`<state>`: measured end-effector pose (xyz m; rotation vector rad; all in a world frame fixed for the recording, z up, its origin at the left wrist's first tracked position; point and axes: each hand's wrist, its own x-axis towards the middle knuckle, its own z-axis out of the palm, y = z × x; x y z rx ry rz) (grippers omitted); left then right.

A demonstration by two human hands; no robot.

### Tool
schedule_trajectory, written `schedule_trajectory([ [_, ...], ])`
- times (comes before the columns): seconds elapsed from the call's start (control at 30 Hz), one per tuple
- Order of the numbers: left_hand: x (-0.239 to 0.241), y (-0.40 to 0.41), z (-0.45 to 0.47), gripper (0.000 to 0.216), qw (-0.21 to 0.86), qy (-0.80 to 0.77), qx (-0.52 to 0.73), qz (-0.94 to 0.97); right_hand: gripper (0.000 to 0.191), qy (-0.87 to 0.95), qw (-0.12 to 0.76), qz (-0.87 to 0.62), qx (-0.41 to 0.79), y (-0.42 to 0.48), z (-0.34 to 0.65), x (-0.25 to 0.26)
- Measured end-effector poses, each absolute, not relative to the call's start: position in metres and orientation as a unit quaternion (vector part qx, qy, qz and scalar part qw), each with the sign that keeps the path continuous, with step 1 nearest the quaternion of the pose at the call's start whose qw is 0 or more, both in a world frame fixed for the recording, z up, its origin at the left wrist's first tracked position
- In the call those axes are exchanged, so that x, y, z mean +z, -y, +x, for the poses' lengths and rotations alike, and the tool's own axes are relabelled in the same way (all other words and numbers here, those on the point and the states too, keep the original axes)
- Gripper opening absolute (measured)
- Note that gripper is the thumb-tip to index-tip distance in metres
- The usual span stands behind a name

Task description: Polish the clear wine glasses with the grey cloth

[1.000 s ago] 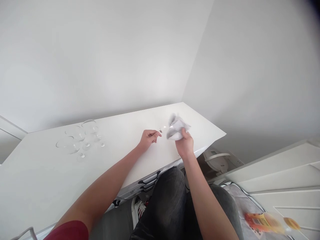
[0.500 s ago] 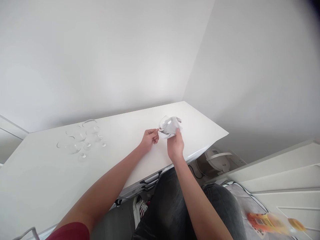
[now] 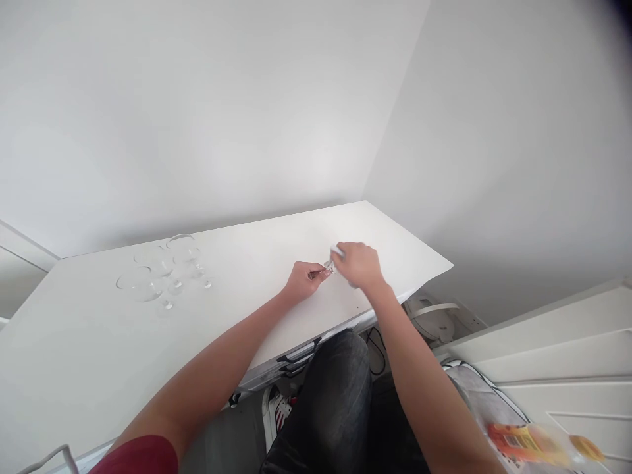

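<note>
My left hand [image 3: 305, 280] is closed in a pinch over the white table [image 3: 247, 289], gripping the stem of a clear glass [image 3: 330, 266] that is barely visible between my hands. My right hand [image 3: 359, 264] is curled palm-down over the glass bowl, with a white cloth [image 3: 338, 250] just peeking out under its fingers. Most of the glass and cloth is hidden beneath that hand. Both hands nearly touch each other near the table's front right part.
Several clear stemmed glasses [image 3: 162, 273] stand together at the table's back left. Walls close in behind and to the right. Under the table are my dark trousers [image 3: 336, 401], a shoe [image 3: 276, 411] and a white appliance [image 3: 434, 316]. An orange packet [image 3: 538, 444] lies lower right.
My right hand has turned over from holding the cloth-wrapped glass upward to covering it palm-down, lower and closer to my left hand. My left hand has stayed pinched in place.
</note>
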<state>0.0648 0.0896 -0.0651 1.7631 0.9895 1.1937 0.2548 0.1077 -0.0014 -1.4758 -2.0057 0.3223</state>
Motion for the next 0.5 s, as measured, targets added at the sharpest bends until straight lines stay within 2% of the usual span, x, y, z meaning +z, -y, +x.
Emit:
schedule_trajectory([
  [0.1,-0.064,-0.088,0.064,0.042,0.432,-0.375,0.476,0.668,0.038,0.616,0.384,-0.529,0.439,-0.114,0.267,0.008],
  [0.13,-0.064,-0.089,0.064,0.043,0.455,-0.368,0.483,0.651,0.039,0.549,0.433,-0.491,0.52,-0.112,0.266,0.007],
  [0.2,-0.066,-0.091,0.064,0.045,0.509,-0.344,0.495,0.614,0.038,0.412,0.539,-0.416,0.605,-0.105,0.255,-0.002],
  [0.33,-0.069,-0.093,0.066,0.048,0.594,-0.313,0.524,0.524,0.048,0.328,0.601,-0.264,0.68,-0.082,0.215,-0.027],
  [0.5,-0.075,-0.091,0.069,0.038,0.628,-0.319,0.543,0.457,0.05,0.371,0.616,-0.35,0.601,-0.069,0.186,-0.046],
])
